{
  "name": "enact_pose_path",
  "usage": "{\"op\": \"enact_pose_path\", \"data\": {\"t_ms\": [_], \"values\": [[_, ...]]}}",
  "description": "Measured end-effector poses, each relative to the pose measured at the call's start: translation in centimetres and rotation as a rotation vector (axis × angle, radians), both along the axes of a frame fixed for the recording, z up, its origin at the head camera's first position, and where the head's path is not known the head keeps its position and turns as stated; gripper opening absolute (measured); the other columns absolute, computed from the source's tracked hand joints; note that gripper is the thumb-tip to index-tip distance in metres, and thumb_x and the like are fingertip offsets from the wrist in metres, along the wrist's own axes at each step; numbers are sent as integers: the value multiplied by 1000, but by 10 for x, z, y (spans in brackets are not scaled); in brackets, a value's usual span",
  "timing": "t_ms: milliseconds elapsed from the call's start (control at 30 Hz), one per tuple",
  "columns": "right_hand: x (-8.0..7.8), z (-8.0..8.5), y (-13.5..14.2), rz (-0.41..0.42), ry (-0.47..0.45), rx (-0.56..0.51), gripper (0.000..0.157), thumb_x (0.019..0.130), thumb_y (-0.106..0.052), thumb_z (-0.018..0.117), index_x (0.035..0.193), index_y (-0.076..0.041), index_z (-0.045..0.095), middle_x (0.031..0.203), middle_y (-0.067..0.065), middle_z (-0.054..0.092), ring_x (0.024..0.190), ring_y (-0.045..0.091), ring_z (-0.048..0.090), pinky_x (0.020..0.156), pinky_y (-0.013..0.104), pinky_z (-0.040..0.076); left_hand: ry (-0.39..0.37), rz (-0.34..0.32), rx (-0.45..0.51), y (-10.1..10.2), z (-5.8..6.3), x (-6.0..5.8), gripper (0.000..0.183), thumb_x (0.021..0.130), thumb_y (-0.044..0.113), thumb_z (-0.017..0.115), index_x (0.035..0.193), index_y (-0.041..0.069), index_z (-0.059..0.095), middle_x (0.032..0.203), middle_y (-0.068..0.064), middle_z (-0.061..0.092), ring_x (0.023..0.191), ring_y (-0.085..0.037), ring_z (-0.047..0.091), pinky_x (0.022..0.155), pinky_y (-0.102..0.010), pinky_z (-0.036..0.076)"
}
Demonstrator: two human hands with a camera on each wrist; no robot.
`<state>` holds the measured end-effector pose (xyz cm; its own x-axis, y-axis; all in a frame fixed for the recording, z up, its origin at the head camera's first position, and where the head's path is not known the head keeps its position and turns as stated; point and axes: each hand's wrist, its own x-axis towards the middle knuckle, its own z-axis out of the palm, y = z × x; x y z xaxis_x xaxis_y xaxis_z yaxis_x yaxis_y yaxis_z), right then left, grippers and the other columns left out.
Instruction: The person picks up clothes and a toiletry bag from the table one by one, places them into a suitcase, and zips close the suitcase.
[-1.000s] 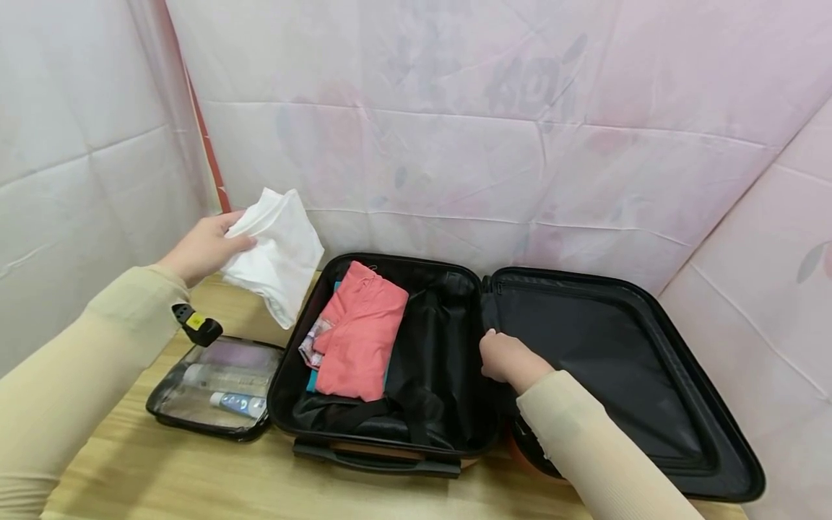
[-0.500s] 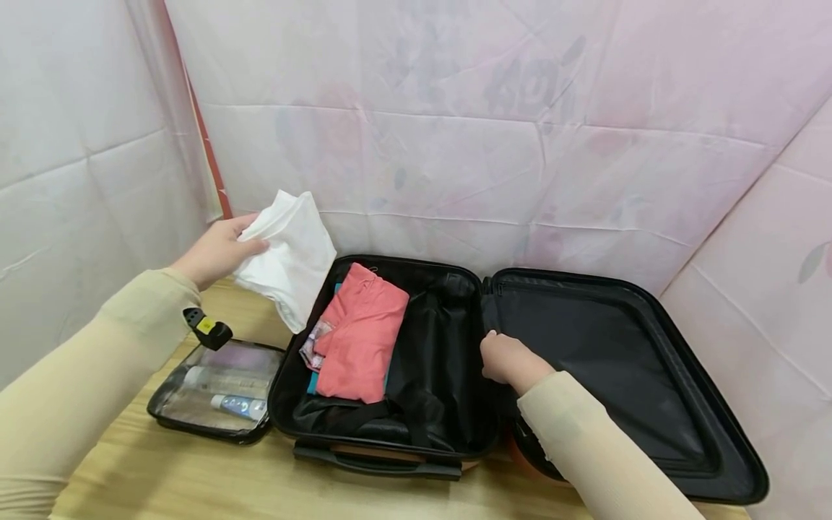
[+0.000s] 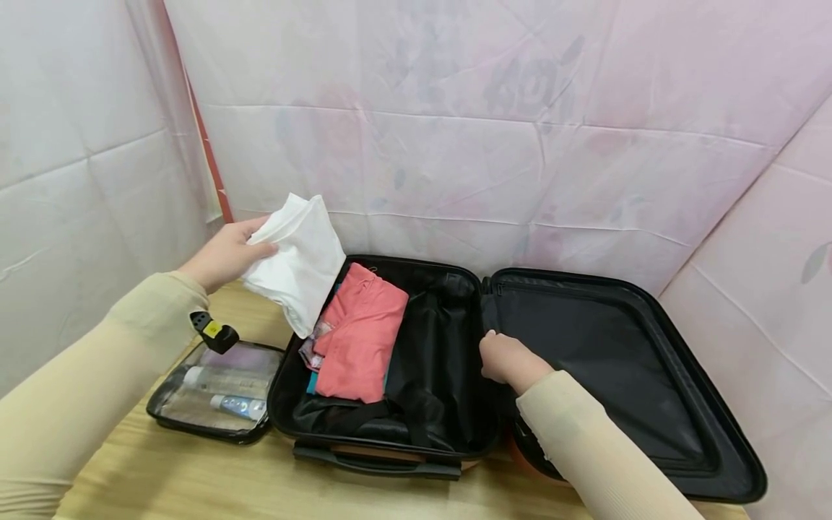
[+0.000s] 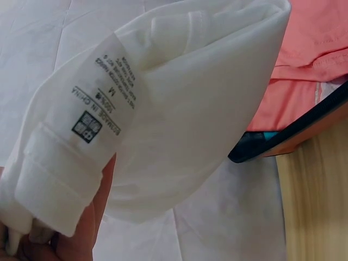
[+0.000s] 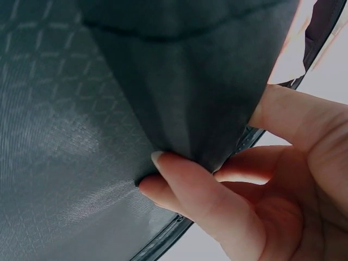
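Pinched in the left, nearer grip point(image 3: 224, 254): one white cloth garment point(image 3: 302, 263), right of that hand, above the left edge of one open, black-lined suitcase point(image 3: 432, 354), with no clear long axis. Inside: one folded coral garment point(image 3: 364, 336). Pinched in the right grip point(image 3: 510, 359): one black fabric flap point(image 5: 179, 98). Alongside: one clear, black-edged pouch point(image 3: 180, 401).

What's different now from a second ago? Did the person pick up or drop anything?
The left hand, its grip on the white garment, has moved right and slightly down; the garment now overlaps the suitcase edge in the head view. Nothing was picked up or dropped. The right hand at the black lining, the pink clothes and clear pouch stayed put.
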<state>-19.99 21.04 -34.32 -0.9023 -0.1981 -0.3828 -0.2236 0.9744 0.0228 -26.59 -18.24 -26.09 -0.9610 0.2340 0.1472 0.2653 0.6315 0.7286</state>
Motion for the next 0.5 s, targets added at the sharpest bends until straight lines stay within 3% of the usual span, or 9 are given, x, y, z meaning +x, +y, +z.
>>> {"op": "enact_pose_path", "data": {"t_ms": [300,500], "values": [[1,0,-1,0,-3,0,54,78,-8,56,117,20,33,116,32,39,71,27,53,59,33,41,-15,-7,29,4,-4,-1,51,85,20,51,132,12,32,118,-14,45,72,-18,53,62,-27,43],[0,0,0,-9,-12,6,55,79,-9,56,118,20,31,116,32,40,80,31,53,62,34,41,15,-15,34,9,-4,-2,50,84,18,51,131,12,34,118,-13,45,73,-17,52,63,-26,42]]}}
